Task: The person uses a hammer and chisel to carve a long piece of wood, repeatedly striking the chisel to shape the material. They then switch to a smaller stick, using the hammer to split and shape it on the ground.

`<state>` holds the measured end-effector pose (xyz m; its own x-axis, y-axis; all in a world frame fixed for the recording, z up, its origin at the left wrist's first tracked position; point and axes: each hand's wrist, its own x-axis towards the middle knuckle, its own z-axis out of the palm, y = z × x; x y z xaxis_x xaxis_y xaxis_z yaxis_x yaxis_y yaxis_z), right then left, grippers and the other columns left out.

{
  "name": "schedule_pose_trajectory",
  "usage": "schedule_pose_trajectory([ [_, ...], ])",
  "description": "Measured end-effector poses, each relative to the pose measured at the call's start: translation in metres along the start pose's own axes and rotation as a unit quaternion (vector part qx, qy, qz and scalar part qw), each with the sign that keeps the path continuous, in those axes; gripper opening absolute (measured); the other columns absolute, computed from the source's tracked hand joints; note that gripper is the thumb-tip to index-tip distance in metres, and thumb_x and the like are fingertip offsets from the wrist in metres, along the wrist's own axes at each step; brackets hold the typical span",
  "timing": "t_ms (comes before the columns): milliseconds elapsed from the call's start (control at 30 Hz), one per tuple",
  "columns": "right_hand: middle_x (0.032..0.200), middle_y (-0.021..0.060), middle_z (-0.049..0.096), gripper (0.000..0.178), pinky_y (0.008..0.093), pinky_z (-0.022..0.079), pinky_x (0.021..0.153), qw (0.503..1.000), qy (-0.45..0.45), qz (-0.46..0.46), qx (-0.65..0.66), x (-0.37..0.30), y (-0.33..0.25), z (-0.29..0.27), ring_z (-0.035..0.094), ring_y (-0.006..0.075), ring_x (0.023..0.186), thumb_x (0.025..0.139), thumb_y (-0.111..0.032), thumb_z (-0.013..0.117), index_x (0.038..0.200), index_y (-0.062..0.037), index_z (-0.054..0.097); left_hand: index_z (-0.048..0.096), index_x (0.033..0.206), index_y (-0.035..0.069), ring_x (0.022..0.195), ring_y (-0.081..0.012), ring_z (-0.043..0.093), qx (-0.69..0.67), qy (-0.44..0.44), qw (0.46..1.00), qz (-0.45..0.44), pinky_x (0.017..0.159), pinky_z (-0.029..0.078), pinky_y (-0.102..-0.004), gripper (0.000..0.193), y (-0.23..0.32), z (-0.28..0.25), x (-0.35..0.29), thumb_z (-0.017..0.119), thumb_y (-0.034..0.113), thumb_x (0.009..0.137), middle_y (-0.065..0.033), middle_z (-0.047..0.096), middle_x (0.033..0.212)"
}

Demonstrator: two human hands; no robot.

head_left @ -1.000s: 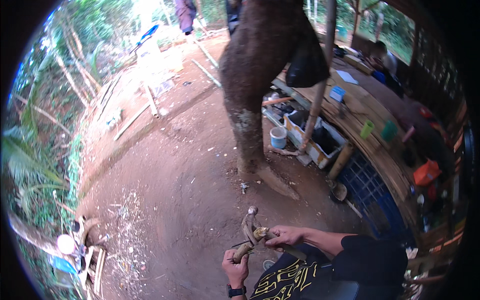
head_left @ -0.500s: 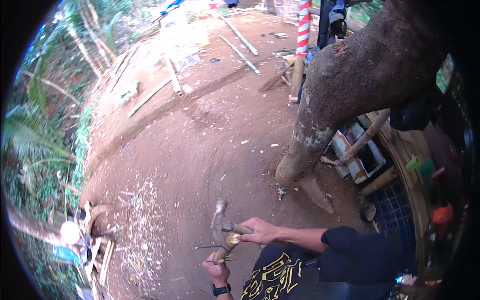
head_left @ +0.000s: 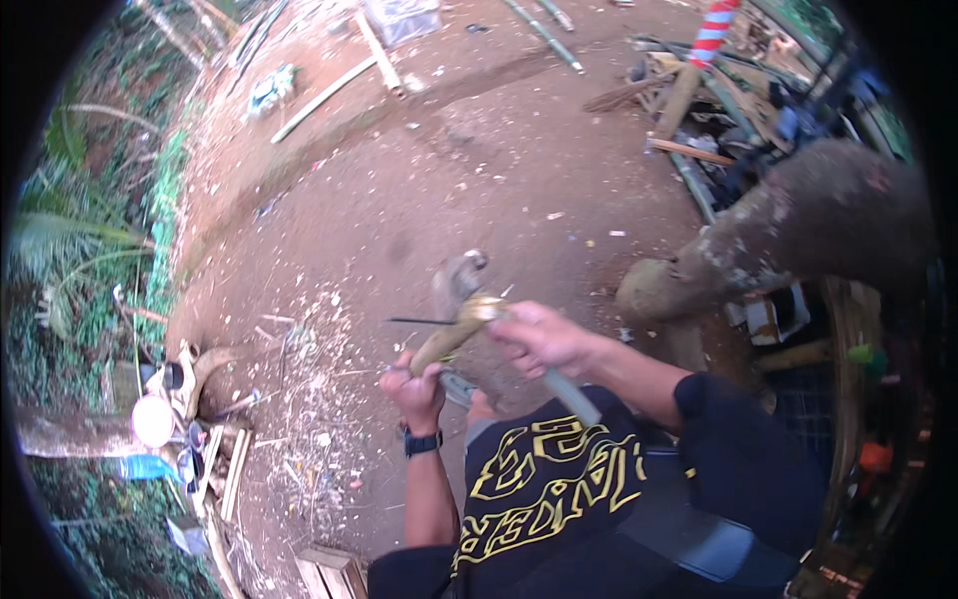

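My left hand (head_left: 411, 391), with a black watch at the wrist, is closed round the lower end of a short brownish stick (head_left: 444, 342) of wood or bamboo. Its pale cut end points up and right. A thin dark rod (head_left: 419, 320) juts leftward beside the stick. My right hand (head_left: 544, 339) grips a hammer by its grey handle (head_left: 574, 396), which shows below the fist. The grey hammer head (head_left: 459, 285), smeared by motion, is just beyond the stick's cut end. Whether the head touches the stick, I cannot tell.
Pale chips (head_left: 319, 399) litter the dirt on the left, near a pile of wood pieces and containers (head_left: 190, 429). A thick tree trunk (head_left: 738, 250) leans in from the right. Bamboo poles (head_left: 544, 38) lie farther off. Short boards (head_left: 329, 571) sit at the bottom.
The view has shifted, so the trunk sits farther right. Both hands, with the stick and hammer, appear higher in the picture. More of the hammer handle now shows below my right hand.
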<state>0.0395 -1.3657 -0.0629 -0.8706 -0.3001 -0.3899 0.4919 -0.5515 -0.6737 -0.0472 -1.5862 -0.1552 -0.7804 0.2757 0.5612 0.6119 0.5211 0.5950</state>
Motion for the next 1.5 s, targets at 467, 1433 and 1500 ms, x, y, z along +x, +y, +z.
schedule_pose_trajectory([
  [467, 0.061, -0.0062, 0.036, 0.018, 0.017, 0.026, 0.035, 0.952, 0.301, -0.028, 0.055, 0.176, -0.089, -0.008, 0.031, 0.0013, 0.043, 0.094, -0.022, 0.055, 0.084, -0.013, 0.042, 0.052, 0.1, 0.002, 0.064, -0.0099, 0.047, -0.493, -0.14, 0.785, -0.348, 0.061, 0.039, -0.025, 0.027, -0.158, 0.002, 0.185, 0.032, 0.019, 0.095, -0.0034, 0.055, 0.077],
  [1433, 0.062, -0.0055, 0.038, 0.018, 0.0186, 0.028, 0.038, 0.968, 0.221, 0.079, 0.089, 0.393, -0.301, -0.215, 0.034, 0.0022, 0.045, 0.092, -0.016, 0.057, 0.087, -0.0124, 0.04, 0.051, 0.101, 0.001, 0.057, -0.0124, 0.041, -0.629, -0.165, 0.562, -0.511, 0.053, 0.034, -0.0266, 0.04, -0.197, 0.18, 0.459, 0.038, 0.038, 0.093, -0.0005, 0.044, 0.066],
  [1500, 0.062, -0.0055, 0.038, 0.018, 0.0186, 0.028, 0.038, 0.963, 0.237, 0.073, 0.107, 0.402, -0.301, -0.222, 0.034, 0.0023, 0.045, 0.091, -0.016, 0.057, 0.087, -0.0122, 0.04, 0.051, 0.1, 0.001, 0.056, -0.0124, 0.041, -0.595, -0.17, 0.587, -0.522, 0.053, 0.034, -0.0264, 0.038, -0.21, 0.19, 0.476, 0.039, 0.037, 0.093, -0.0007, 0.044, 0.066],
])
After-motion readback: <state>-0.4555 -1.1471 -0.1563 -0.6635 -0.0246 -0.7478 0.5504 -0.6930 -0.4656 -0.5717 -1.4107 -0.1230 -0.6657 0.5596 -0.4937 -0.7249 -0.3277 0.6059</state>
